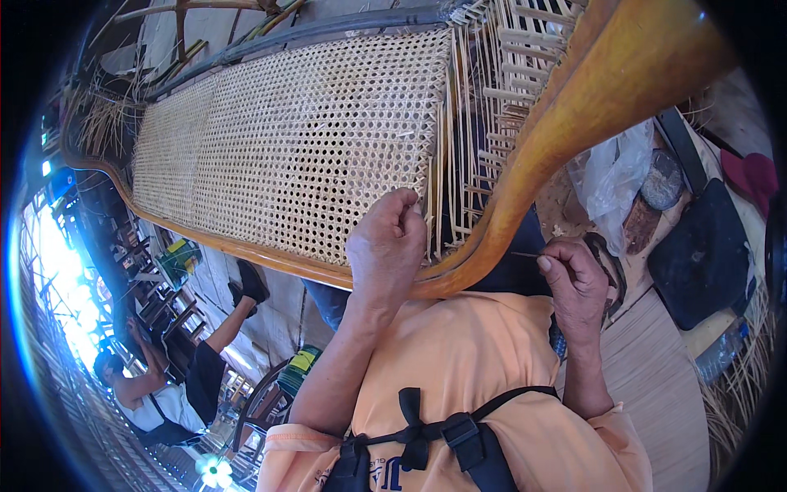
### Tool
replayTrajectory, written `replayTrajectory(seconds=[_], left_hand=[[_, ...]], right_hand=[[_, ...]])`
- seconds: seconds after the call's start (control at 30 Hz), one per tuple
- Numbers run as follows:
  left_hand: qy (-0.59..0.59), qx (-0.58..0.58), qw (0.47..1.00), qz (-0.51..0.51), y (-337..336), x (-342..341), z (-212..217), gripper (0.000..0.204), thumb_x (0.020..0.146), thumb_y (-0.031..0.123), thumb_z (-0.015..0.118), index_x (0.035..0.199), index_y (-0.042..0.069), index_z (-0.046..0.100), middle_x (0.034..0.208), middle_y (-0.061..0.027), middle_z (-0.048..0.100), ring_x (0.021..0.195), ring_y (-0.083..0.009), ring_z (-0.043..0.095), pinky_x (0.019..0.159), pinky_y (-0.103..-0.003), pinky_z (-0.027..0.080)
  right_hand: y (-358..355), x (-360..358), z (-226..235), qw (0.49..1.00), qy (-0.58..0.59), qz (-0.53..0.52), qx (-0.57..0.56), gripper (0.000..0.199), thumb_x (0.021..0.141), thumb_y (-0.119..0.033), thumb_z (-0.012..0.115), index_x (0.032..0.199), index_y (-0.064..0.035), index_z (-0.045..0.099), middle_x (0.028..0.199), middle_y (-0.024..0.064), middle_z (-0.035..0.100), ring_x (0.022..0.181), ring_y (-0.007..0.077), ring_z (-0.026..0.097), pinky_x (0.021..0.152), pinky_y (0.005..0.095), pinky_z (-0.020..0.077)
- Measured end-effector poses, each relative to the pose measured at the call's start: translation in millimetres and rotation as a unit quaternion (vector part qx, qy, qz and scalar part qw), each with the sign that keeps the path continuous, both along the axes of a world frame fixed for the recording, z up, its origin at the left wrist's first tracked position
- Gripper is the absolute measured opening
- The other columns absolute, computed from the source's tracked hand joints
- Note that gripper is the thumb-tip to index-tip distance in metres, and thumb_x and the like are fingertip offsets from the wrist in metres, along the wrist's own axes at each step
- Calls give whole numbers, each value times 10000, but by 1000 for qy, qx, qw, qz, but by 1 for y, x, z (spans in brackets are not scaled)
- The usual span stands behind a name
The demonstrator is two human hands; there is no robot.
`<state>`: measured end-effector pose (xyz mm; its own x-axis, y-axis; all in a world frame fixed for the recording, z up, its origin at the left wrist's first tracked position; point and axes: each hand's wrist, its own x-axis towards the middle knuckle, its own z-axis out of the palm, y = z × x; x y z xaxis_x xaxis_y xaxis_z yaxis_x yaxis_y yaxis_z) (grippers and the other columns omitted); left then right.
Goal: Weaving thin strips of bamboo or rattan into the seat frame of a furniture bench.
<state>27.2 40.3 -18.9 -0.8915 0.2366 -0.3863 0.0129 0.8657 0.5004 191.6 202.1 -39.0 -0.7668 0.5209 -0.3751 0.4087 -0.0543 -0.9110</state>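
Observation:
A long cane-webbing panel [320, 148] with an open mesh stretches across a wooden furniture frame [541, 148] with a curved, glossy brown rail. My left hand [389, 238] rests at the panel's near right corner. Its fingers are closed together against the weave, and what they grip, if anything, is hidden. Just beyond the frame's near rail, my right hand [578, 283] pinches a thin dark strand [525, 254] between thumb and forefinger. Right of the mesh, loose cane strips [475, 139] run lengthwise and crosswise at the frame's bend, with gaps between them.
On the right lie a clear plastic bag [615, 176], a dark flat pad [703, 254], a dark red cap [750, 176] and a plastic bottle [721, 353]. Cut cane [106, 119] is heaped at far left. A person [164, 394] sits at lower left, near a chair [266, 402].

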Motion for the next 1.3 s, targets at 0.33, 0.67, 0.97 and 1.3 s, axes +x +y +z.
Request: replayTrajectory(seconds=[0.33, 0.67, 0.97, 1.3], left_hand=[[62, -125, 982, -125, 9, -7, 11, 127, 824, 105, 550, 899, 69, 646, 743, -130, 649, 662, -294, 640, 611, -393, 496], [16, -86, 994, -69, 5, -8, 3, 115, 823, 114, 572, 906, 68, 638, 731, -135, 638, 649, -294, 631, 604, -382, 494], [98, -85, 984, -118, 3, -5, 1, 100, 806, 81, 577, 888, 58, 629, 718, -146, 628, 634, -294, 623, 594, -393, 496], [90, -59, 990, -93, 3, -5, 4, 170, 792, 54, 539, 921, 59, 649, 741, -154, 636, 640, -308, 626, 601, -393, 502]], right_hand=[[2, -1, 1, 999, -16, -6, -28, 83, 813, -23, 661, 881, -1, 619, 844, 64, 608, 755, 138, 565, 692, 243, 449], [2, 2, -5, 998, -17, -25, -48, 83, 818, -23, 659, 887, 2, 620, 863, 60, 611, 783, 136, 566, 712, 241, 452], [3, 4, -6, 997, -14, -34, -62, 79, 816, -11, 656, 885, 2, 619, 855, 57, 604, 778, 126, 559, 703, 236, 446], [3, 8, -9, 995, -1, -46, -88, 85, 824, -2, 650, 903, 9, 619, 874, 43, 602, 792, 110, 550, 715, 217, 437]])
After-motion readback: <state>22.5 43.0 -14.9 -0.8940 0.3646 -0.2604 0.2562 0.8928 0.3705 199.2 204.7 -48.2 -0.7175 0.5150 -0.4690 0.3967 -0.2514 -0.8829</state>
